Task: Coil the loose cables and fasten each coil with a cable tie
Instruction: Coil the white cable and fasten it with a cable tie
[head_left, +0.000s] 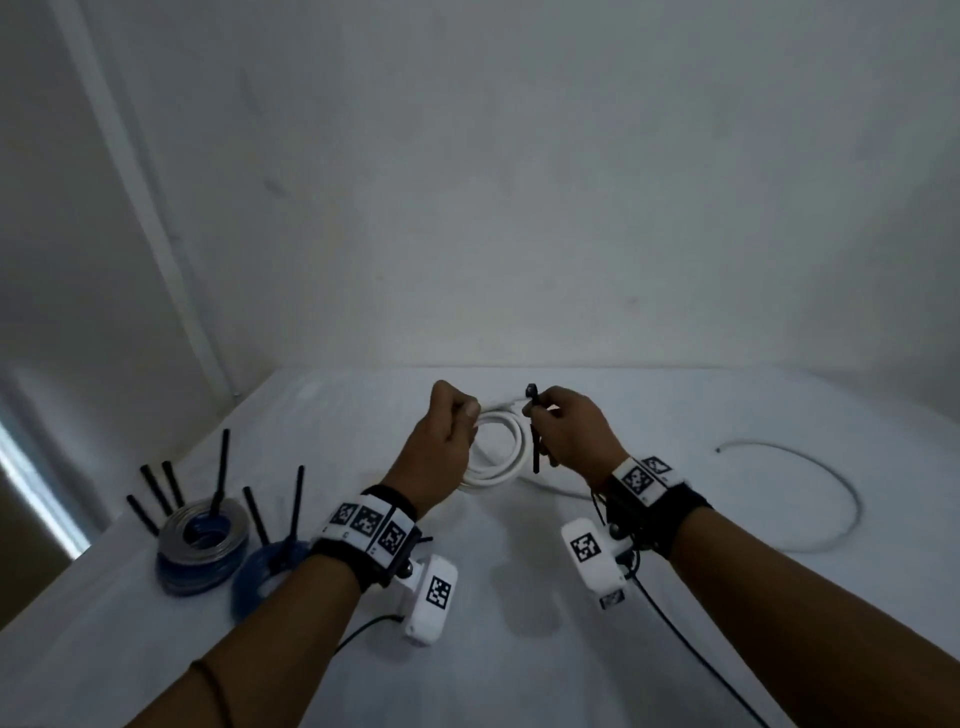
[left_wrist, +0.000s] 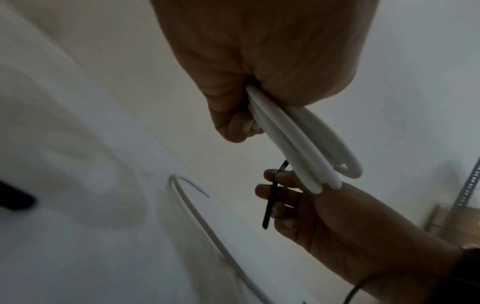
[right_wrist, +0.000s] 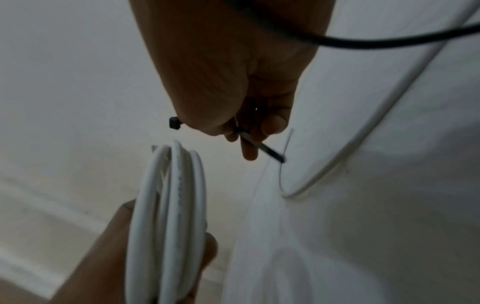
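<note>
My left hand (head_left: 451, 415) grips a coil of white cable (head_left: 500, 448) held above the white table (head_left: 519, 597); in the left wrist view the loops (left_wrist: 298, 144) come out of the fist. Just right of the coil, my right hand (head_left: 563, 423) pinches a black cable tie (head_left: 535, 431), head up and tail hanging down. The right wrist view shows the tie's head (right_wrist: 174, 123) beside the thumb and its tail (right_wrist: 262, 148) past the fingers, close to the coil (right_wrist: 171, 216) but apart from it. The cable's loose end (head_left: 810, 483) trails in an arc on the table to the right.
At the left of the table lie a grey and blue coil (head_left: 200, 543) and a blue coil (head_left: 265, 571), each fastened with black ties whose tails stick up. A wall rises behind the table. The table's left edge drops off near these coils.
</note>
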